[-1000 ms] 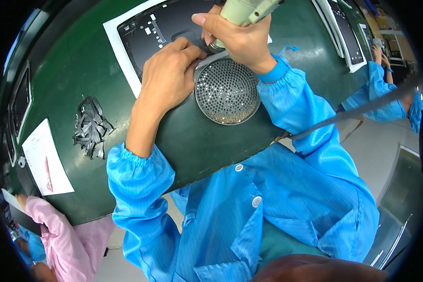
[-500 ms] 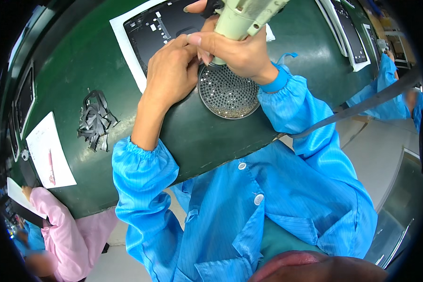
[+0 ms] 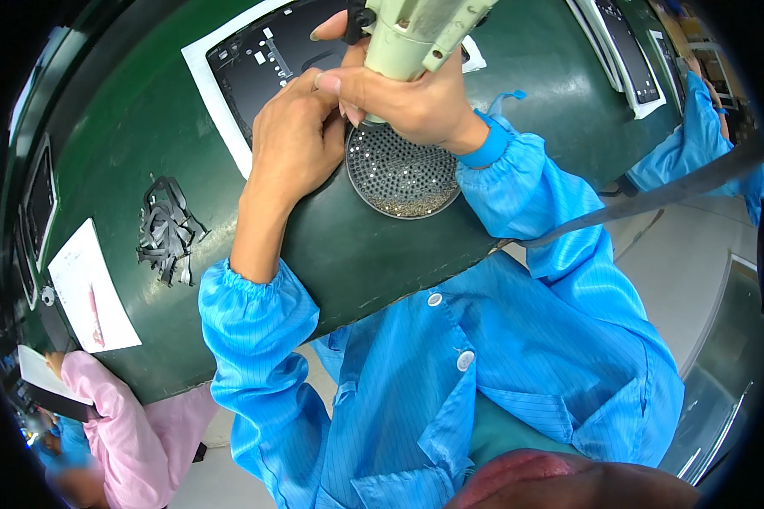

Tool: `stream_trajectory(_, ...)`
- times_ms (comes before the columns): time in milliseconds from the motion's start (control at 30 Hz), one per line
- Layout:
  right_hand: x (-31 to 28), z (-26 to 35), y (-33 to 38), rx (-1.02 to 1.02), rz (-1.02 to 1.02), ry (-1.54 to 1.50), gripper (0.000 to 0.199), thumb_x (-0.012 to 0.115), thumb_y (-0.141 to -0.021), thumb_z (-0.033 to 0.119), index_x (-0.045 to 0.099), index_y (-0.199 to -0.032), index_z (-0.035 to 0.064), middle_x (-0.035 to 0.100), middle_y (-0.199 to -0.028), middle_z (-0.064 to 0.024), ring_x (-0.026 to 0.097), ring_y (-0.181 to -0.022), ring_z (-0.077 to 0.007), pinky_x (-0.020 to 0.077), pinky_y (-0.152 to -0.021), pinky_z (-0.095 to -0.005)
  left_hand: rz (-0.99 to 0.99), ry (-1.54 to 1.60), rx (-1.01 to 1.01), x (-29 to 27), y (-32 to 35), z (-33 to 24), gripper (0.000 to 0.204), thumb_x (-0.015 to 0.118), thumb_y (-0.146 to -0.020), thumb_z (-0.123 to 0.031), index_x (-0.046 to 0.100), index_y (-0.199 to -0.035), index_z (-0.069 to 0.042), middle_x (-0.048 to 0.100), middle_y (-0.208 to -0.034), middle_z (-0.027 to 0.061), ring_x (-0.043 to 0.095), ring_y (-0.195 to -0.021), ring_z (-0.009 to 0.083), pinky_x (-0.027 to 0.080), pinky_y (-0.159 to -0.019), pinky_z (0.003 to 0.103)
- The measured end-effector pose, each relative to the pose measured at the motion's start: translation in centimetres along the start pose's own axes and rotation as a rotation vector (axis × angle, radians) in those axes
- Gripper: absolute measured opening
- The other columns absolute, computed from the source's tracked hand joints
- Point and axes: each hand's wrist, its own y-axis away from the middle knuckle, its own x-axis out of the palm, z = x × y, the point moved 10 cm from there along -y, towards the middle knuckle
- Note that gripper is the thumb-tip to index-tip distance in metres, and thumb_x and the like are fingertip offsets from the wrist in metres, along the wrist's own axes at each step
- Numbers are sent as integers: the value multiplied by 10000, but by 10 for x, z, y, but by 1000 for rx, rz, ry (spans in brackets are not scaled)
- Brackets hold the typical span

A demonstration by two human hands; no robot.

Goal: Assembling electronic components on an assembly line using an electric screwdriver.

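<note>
My right hand (image 3: 420, 106) is wrapped round a pale green electric screwdriver (image 3: 412, 38), its body tilted and its tip hidden behind my fingers. Close against it, my left hand (image 3: 297, 131) has its fingers curled together at the lower end of the tool; whatever they pinch is hidden. Both hands are at the near edge of a flat black panel (image 3: 242, 64) with small white and grey parts on it. Just below my right hand lies a round dark dish (image 3: 403, 174) full of small holes, with many tiny screws gathered at its near side.
A heap of black and grey straps (image 3: 168, 227) lies to the left. Beyond it are a white paper (image 3: 81, 271) and a pink pen (image 3: 95, 314). More panels (image 3: 628, 55) lie at the far right. A co-worker's pink sleeve (image 3: 115, 394) is at the lower left, a blue sleeve (image 3: 679, 140) at the right.
The whole view has shifted a little, with the panel, dish and hands now slightly further left. My grip looks the same. At the lower left, the pink-sleeved arm and its white sheet have moved slightly.
</note>
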Motion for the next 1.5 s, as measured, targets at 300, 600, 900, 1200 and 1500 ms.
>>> stream_trajectory(300,1,-6,1,-9,-9,-9,325,696,-840,15,559,-1123,-70,602,-632,-42,591,-549,-96,470,-495,-224,-37,81,1,0,3,7,82,604,-734,-17,639,-752,-89,602,-822,84,600,-802,315,479,-691,418)
stream_trajectory(600,-11,22,-15,-133,-18,32,191,674,-831,-11,607,-999,-72,591,-585,-70,588,-508,-126,477,-465,-247,17,372,-108,-16,5,38,139,659,-806,-4,704,-938,4,641,-800,73,566,-632,144,452,-591,263)
stream_trajectory(900,-15,-14,-28,79,-127,-219,375,694,-817,-23,517,-1147,-43,582,-624,-19,538,-473,-82,427,-424,-218,12,293,-161,-13,7,34,128,667,-770,13,714,-888,-1,642,-786,72,569,-603,145,464,-571,262)
stream_trajectory(1200,-12,-25,-25,148,-140,-197,357,706,-816,-6,536,-1128,-43,588,-630,-17,542,-482,-78,430,-432,-216,11,292,-175,-12,9,39,118,677,-764,5,714,-877,0,642,-771,72,557,-583,140,454,-554,267)
stream_trajectory(1500,-3,-23,-21,97,-70,-44,306,712,-810,13,586,-1087,-26,599,-673,-1,545,-548,-66,445,-494,-227,1,315,-184,-11,11,44,119,671,-765,10,710,-878,10,640,-766,71,560,-585,137,457,-558,264)
